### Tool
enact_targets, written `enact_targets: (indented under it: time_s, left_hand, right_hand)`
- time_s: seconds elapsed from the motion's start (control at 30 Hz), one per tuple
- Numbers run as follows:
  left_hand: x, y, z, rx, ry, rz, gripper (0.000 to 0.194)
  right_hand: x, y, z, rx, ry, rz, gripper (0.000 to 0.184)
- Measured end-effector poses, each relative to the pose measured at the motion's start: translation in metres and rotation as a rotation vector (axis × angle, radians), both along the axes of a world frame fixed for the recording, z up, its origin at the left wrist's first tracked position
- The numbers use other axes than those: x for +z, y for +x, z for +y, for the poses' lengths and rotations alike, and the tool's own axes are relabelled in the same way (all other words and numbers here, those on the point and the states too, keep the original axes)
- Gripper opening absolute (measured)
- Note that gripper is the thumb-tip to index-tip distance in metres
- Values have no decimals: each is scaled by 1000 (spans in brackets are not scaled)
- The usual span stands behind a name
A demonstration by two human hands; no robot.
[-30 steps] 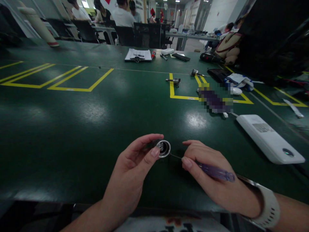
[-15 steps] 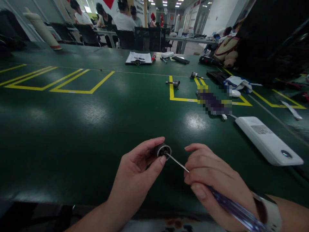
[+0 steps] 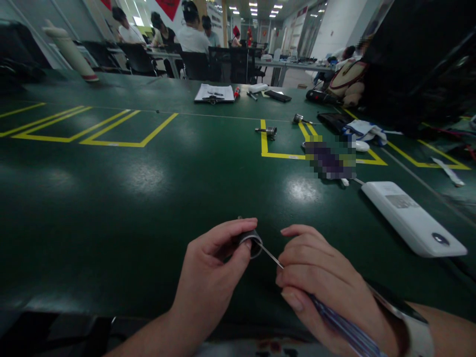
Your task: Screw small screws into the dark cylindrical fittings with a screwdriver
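Observation:
Between the thumb and fingers of my left hand [image 3: 213, 270] is a small dark metal hole saw [image 3: 256, 242], its round open mouth turned toward my right side. A bit of its shank shows behind my fingertips. My right hand [image 3: 323, 282] is wrapped round a screwdriver [image 3: 344, 325] with a clear bluish-purple handle. The thin steel shaft runs up to the left and its tip goes inside the cup, where the end is hidden. Farther off on the green table lie two similar hole saws [image 3: 270, 132], apart from my hands.
A white power bank [image 3: 412, 218] lies at the right, cabled to a pixelated device [image 3: 329, 158]. Yellow tape [image 3: 143, 144] marks the green table. A clipboard [image 3: 214, 93] and a black phone-like object [image 3: 278, 95] lie at the back. People sit beyond.
The hole saw has tilted so its mouth faces more downward, and its shank now shows. My right hand with the screwdriver has shifted slightly left.

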State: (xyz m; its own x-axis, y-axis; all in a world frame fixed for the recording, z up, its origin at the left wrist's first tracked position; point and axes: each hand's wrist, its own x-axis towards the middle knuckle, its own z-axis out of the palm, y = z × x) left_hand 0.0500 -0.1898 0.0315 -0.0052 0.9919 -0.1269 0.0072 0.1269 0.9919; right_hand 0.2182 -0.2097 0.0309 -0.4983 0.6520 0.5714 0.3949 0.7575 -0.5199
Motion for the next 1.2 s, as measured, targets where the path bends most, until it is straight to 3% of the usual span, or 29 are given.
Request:
enact_targets:
  time_s: [0.2, 0.3, 0.37, 0.47, 0.57, 0.63, 1.0, 1.2]
  left_hand:
    - [1, 1, 0, 3, 48, 80, 17]
    - [-1, 0, 0, -12, 41, 58, 17]
    - [-5, -2, -1, -13, 39, 11, 21]
    - [-11, -7, -3, 2, 26, -72, 31]
    - [-14, -9, -3, 25, 14, -141, 36]
    - [-15, -10, -2, 43, 18, -175, 36]
    - [-14, -8, -1, 88, 42, -216, 27]
    - [-13, -8, -1, 75, 34, -220, 26]
  right_hand:
    - [2, -2, -2, 3, 17, -26, 14]
    - [4, 1, -1, 18, -29, 61, 12]
    - [4, 3, 1, -8, -128, 182, 12]
    - [0, 6, 7, -109, -399, 329, 23]
    - [-5, 6, 15, -174, -667, 332, 31]
    - [-6, 4, 18, -181, -751, 307, 33]
    - [-5, 2, 17, -63, -760, 222, 32]
    - [-3, 0, 16, -30, -652, 156, 31]
